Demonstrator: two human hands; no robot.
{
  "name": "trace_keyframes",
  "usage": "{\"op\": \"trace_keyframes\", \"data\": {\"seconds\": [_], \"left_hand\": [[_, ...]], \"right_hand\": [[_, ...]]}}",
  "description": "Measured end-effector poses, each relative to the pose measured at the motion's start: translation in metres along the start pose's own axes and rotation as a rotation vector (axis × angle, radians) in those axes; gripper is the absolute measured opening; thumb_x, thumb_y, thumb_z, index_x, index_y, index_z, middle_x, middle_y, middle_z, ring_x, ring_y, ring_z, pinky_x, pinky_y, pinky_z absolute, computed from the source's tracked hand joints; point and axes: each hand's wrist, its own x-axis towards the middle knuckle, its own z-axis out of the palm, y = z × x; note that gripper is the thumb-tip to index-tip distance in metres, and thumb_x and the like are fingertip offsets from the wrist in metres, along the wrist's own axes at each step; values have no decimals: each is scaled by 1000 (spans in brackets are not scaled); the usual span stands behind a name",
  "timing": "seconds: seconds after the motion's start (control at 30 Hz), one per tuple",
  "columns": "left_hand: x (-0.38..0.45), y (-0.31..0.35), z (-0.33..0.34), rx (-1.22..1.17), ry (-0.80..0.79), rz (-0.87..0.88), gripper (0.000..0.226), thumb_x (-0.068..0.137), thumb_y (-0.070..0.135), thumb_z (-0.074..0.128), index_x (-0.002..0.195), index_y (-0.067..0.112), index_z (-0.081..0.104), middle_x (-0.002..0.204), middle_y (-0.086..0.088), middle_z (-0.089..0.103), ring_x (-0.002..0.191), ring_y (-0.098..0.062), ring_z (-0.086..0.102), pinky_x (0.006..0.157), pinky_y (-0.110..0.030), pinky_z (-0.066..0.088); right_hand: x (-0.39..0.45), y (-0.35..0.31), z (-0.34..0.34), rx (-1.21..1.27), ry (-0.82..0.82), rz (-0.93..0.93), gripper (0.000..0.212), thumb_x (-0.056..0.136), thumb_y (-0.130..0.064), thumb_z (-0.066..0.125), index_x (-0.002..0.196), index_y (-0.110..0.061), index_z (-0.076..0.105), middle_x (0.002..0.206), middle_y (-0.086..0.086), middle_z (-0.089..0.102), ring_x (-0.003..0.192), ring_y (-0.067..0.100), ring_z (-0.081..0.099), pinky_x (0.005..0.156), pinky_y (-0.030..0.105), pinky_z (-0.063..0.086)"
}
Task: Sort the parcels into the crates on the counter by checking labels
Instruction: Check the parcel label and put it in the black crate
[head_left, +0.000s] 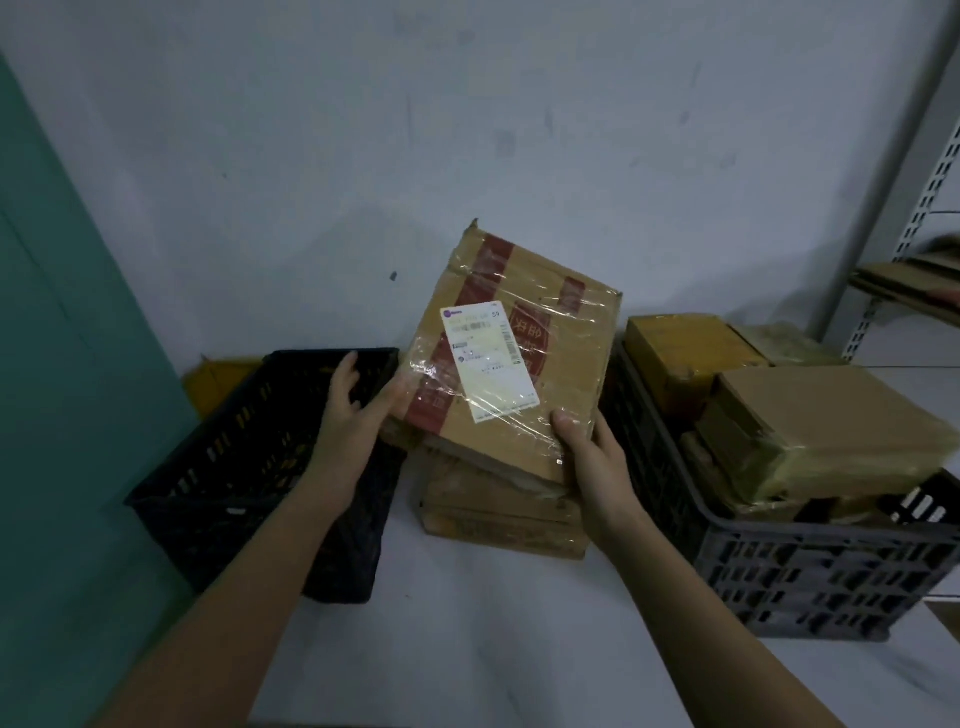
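Upright, labelled parcel (511, 358) between hands, right hand (592, 457) gripping its corner, left hand (353, 410) loose-fingered alongside.

A tilted parcel (511, 353) is resting on a stack of parcels (501, 512) at the counter's (467, 639) middle, its label (488, 359) facing up. The left crate (249, 467) is sitting just left of the stack, the right crate (810, 566) just right, holding several boxes (810, 421). A wall (467, 130) is standing behind; shelving (909, 260) is standing far right.
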Motion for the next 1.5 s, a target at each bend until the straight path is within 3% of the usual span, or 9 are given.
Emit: {"op": "trace_keyframes", "data": {"seconds": [0.17,0.47,0.63,0.87,1.03,1.1,1.27,1.37,1.5], "left_hand": [[1,7,4,-37,-151,-30,61,85,40,74,141,41,50,127,2,68,106,-18,71,89,-42,57],[-29,-14,8,-161,-41,68,42,101,17,54,137,37,49,122,6,70,106,-13,70,74,-26,58],[-26,-20,-24,-145,46,78,40,102,19,52,137,38,52,123,8,70,110,-13,68,77,-23,58],[25,-23,-92,-8,42,54,46,102,34,53,146,43,43,126,14,67,111,-7,67,97,-38,52],[72,-26,-153,9,16,34,41,97,64,41,135,55,49,123,19,67,107,0,66,82,-25,54],[100,-37,-184,44,101,53,29,102,58,31,122,63,53,116,25,66,104,4,64,82,-20,53],[176,-100,-260,426,245,39,43,106,38,38,146,22,44,148,-7,49,128,-17,47,105,-36,37],[204,-139,-291,665,147,-43,54,103,40,45,152,19,36,153,-12,44,135,-29,46,111,-47,39],[222,-178,-323,870,-36,-160,61,102,53,33,157,30,20,159,-6,36,140,-27,42,112,-47,38]], "right_hand": [[5,-4,-5,-122,-49,-35,63,90,-59,62,140,-36,31,133,-1,54,114,20,63,99,49,53],[6,-9,18,-285,-50,-245,57,101,-49,47,153,-36,29,147,-5,42,133,19,47,109,53,45],[2,-6,51,-412,-189,-358,91,87,-55,68,156,-49,8,159,-13,30,136,13,44,104,46,50],[22,15,121,-385,-214,-390,75,94,-36,68,155,-41,25,156,-11,37,135,12,47,104,46,51],[48,27,186,-277,-186,-287,74,94,-30,68,156,-34,27,151,-9,40,119,5,55,82,19,58],[62,28,211,-259,-160,-242,73,95,-31,67,157,-30,27,153,-6,39,122,10,54,85,22,59],[93,39,267,-267,-132,-205,74,96,-30,66,158,-26,26,157,-3,34,129,16,50,93,36,58],[106,49,296,-293,-117,-208,73,96,-29,66,158,-26,28,156,-6,35,126,9,46,83,17,57],[115,72,328,-333,-125,-130,73,96,-28,66,158,-28,27,155,-6,36,131,18,50,98,42,56]]}}
